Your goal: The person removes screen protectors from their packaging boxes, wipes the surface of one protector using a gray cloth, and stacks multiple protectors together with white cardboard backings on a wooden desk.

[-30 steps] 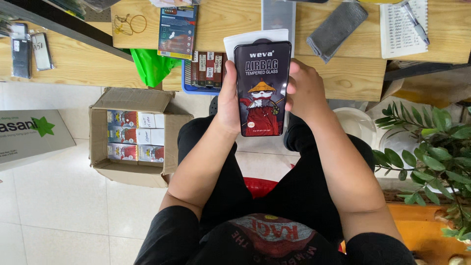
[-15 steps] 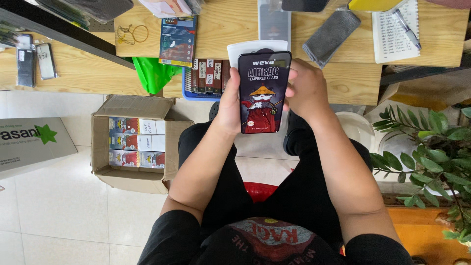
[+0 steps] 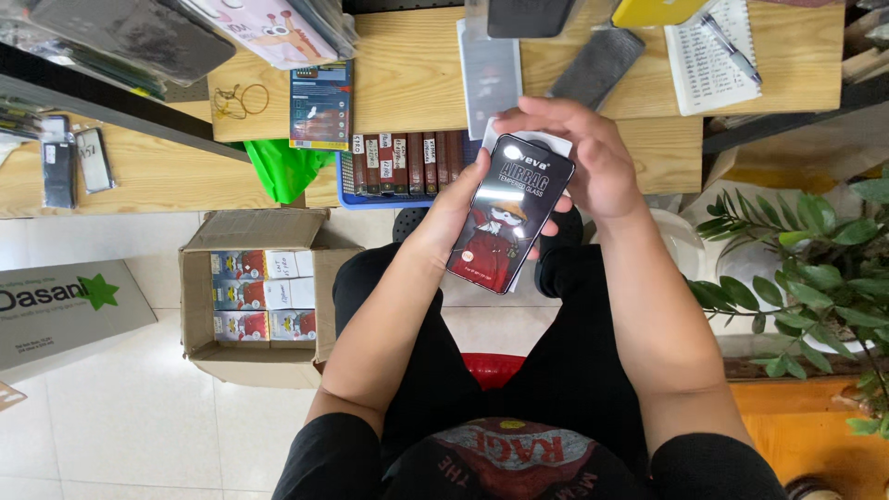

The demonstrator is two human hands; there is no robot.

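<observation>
I hold a flat black package [image 3: 507,215] with a red cartoon figure on it, tilted over my lap. My left hand [image 3: 454,208] grips its left edge from behind. My right hand [image 3: 588,157] curls over its top right corner, fingers on a white sheet [image 3: 546,141] sticking out behind the package. Both forearms rest above my black trousers.
A wooden desk [image 3: 417,83] ahead carries a blue tray of dark red boxes [image 3: 398,165], a clear sleeve [image 3: 489,74], a grey cloth [image 3: 597,63], a notebook with pen [image 3: 713,51]. An open cardboard box [image 3: 255,296] of small packs sits on the floor left. A leafy plant [image 3: 815,278] stands right.
The package has tilted from upright to slanting right and dropped slightly. My right hand has moved from its side up over the top corner.
</observation>
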